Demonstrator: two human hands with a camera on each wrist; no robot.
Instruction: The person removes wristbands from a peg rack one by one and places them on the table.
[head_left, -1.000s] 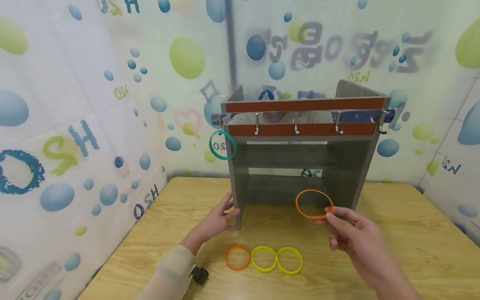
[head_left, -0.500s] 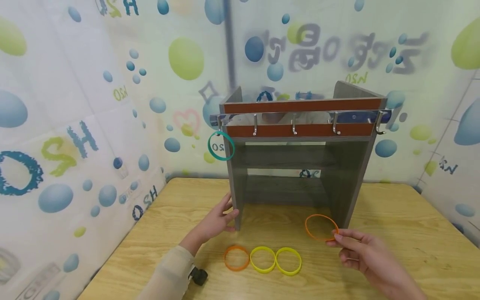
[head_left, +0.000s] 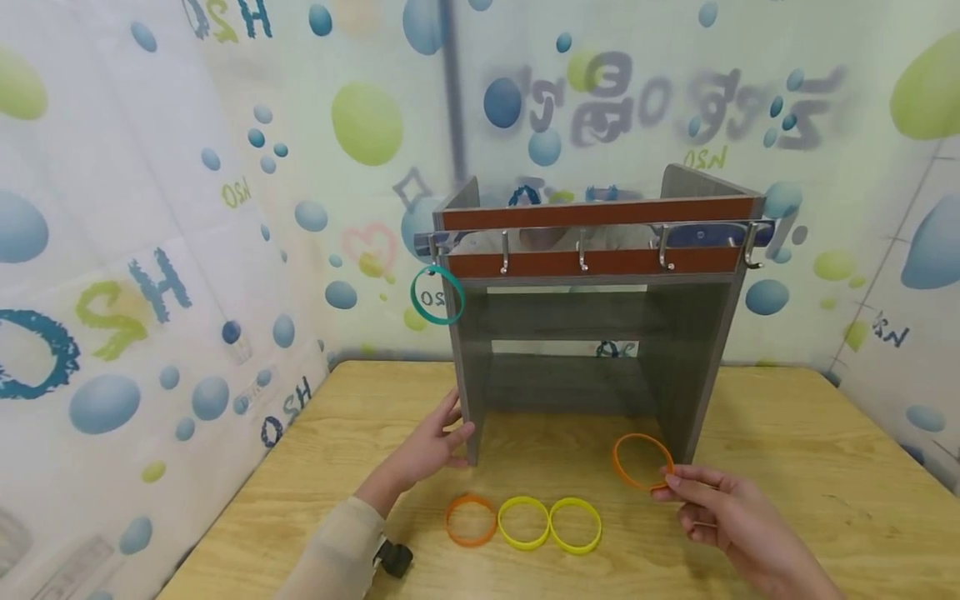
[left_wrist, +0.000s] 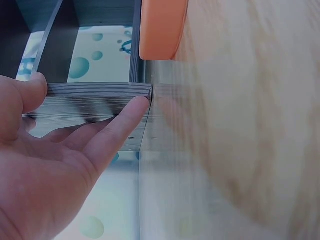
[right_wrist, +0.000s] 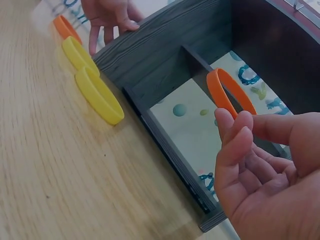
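Note:
My left hand (head_left: 427, 446) rests against the left side panel of a small grey wooden rack (head_left: 480, 383). In the left wrist view its fingers (left_wrist: 117, 131) lie straight along the panel and the thumb is at the front edge. My right hand (head_left: 723, 508) pinches an orange silicone wristband (head_left: 617, 464) between thumb and fingertips, beside the rack's lower right front. The band is raised off the table in the right wrist view. Another orange wristband (head_left: 448, 533) and two yellow wristbands (head_left: 501, 533) (head_left: 553, 537) lie in a row on the table. A teal wristband (head_left: 415, 310) hangs from the leftmost hook.
Across the rack's top front runs a metal hook rail (head_left: 551, 240) with several hooks; the hooks right of the teal band hold nothing. The wooden table (head_left: 795, 433) meets patterned wall sheets (head_left: 375, 208) behind and at both sides.
My right hand has come down and slightly right with the orange wristband, from in front of the lower shelf to nearer the table. My left hand stays at the panel.

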